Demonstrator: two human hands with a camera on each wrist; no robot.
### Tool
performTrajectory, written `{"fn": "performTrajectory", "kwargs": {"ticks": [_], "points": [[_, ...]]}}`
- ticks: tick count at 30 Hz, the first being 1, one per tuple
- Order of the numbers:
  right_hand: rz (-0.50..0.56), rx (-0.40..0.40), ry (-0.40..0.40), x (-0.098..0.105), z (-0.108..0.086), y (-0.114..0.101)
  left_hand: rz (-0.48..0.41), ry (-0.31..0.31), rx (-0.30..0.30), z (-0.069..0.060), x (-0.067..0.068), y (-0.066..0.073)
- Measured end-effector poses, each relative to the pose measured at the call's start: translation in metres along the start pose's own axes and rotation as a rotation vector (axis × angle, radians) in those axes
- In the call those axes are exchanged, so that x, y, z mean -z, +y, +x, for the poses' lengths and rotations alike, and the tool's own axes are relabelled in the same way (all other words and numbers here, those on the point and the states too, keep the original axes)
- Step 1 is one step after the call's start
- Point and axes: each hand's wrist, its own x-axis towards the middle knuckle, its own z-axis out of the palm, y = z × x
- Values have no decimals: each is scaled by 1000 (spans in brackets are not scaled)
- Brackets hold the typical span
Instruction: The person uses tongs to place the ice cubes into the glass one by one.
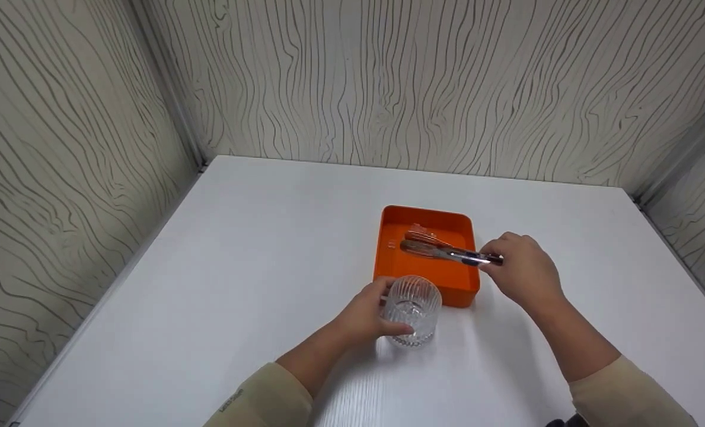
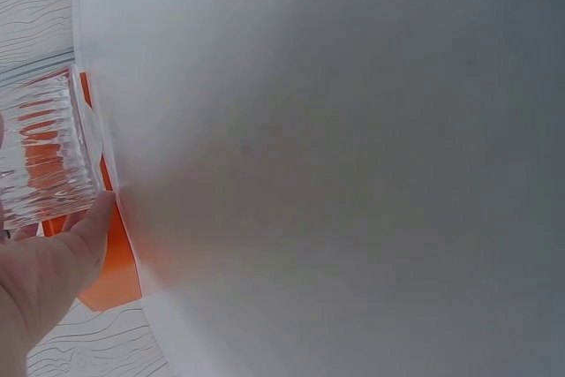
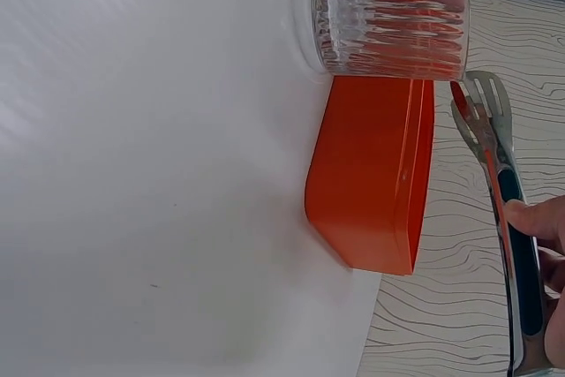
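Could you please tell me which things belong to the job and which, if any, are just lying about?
In the job: glass (left hand), tongs (right hand), orange tray, clear piece inside.

Lying about: nothing clearly; dark object at bottom edge, cropped, unclear.

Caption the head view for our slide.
Left hand holds ribbed clear glass; right hand, silver metal tongs over rectangular orange tray.

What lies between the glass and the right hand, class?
In the head view, the near right corner of the orange tray lies between the glass and the right hand, which holds tongs.
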Motion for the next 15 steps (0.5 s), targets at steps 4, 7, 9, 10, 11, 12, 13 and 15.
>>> {"fn": "performTrajectory", "kwargs": {"ticks": [4, 7, 9, 10, 11, 12, 13, 15], "points": [[-19, -12, -8, -7, 9, -3, 13, 2, 3, 0, 0, 0], [-40, -20, -14, -13, 15, -6, 13, 3, 1, 0, 0, 0], [-49, -28, -18, -16, 18, -7, 9, 3, 1, 0, 0, 0], [-52, -33, -17, -18, 20, -8, 8, 2, -1, 0, 0, 0], [-54, -38, -18, -20, 21, -9, 9, 2, -2, 0, 0, 0], [-57, -43, -19, -22, 22, -10, 9, 2, -4, 0, 0, 0], [-63, -45, -18, -24, 24, -11, 11, 1, -7, 0, 0, 0], [-75, -51, -15, -28, 26, -12, 13, 1, -8, 0, 0, 0]]}}
